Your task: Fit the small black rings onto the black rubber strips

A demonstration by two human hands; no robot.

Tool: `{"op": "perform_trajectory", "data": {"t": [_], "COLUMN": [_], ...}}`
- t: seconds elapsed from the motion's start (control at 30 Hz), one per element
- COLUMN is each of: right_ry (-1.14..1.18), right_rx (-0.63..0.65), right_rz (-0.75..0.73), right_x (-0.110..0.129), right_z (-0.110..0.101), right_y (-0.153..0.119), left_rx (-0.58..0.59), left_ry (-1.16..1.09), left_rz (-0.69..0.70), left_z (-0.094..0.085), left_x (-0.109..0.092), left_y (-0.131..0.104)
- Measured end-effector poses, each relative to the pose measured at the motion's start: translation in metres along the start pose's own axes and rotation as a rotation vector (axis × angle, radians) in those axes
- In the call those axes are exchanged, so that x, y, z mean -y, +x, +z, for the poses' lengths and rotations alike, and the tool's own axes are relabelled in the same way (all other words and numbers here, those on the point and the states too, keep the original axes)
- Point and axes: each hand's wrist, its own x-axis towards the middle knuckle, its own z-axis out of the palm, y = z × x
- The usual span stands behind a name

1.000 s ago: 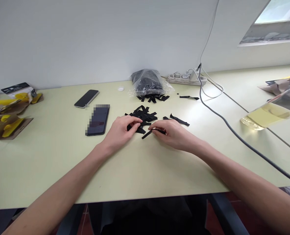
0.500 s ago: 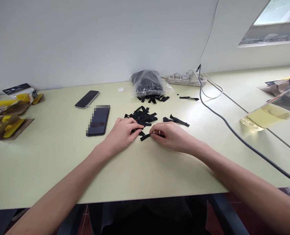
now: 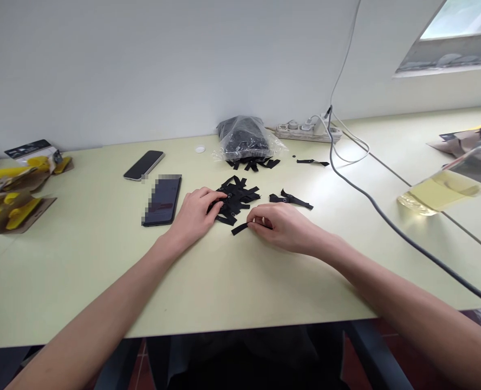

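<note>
A heap of short black fabric strips (image 3: 240, 197) lies on the table, some with small round snap-like pieces. At the heap's left edge is my left hand (image 3: 195, 211), thumb and index finger closed around part of a black strip. My right hand (image 3: 283, 225) pinches a single black strip (image 3: 239, 229) just in front of the heap; one end sticks out to the left and the rest is partly hidden by the fingers. Behind my right hand lie a few separate strips (image 3: 291, 199).
A clear plastic bag (image 3: 246, 138) of black material stands by the wall, more strips at its mouth. Two phones (image 3: 145, 165) lie left. A power strip (image 3: 305, 131), a grey cable (image 3: 374, 203) and a tilted container of yellow liquid (image 3: 439, 192) are right. Yellow packaged items (image 3: 19, 208) sit far left.
My left hand has shifted left and slightly back, from the heap's front to its left edge, uncovering more strips. My right hand stays nearly still with its strip.
</note>
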Motion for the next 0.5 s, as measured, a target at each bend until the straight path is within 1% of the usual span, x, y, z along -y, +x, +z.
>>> {"op": "perform_trajectory", "data": {"t": [0.23, 0.37, 0.5], "right_ry": [-0.004, -0.012, -0.008], "right_rx": [-0.005, -0.004, -0.012], "right_rz": [0.001, 0.001, -0.004], "right_x": [-0.0007, 0.0001, 0.0003], "right_z": [0.0003, -0.0003, -0.0004], "right_y": [0.0, -0.0005, -0.001], "left_rx": [-0.03, -0.005, -0.011], "left_ry": [0.034, 0.063, 0.07], "left_rz": [0.018, 0.051, 0.032], "left_z": [0.0009, 0.0035, 0.0019], "left_x": [-0.0043, -0.0024, -0.0028], "left_y": [0.0007, 0.0011, 0.0014]}}
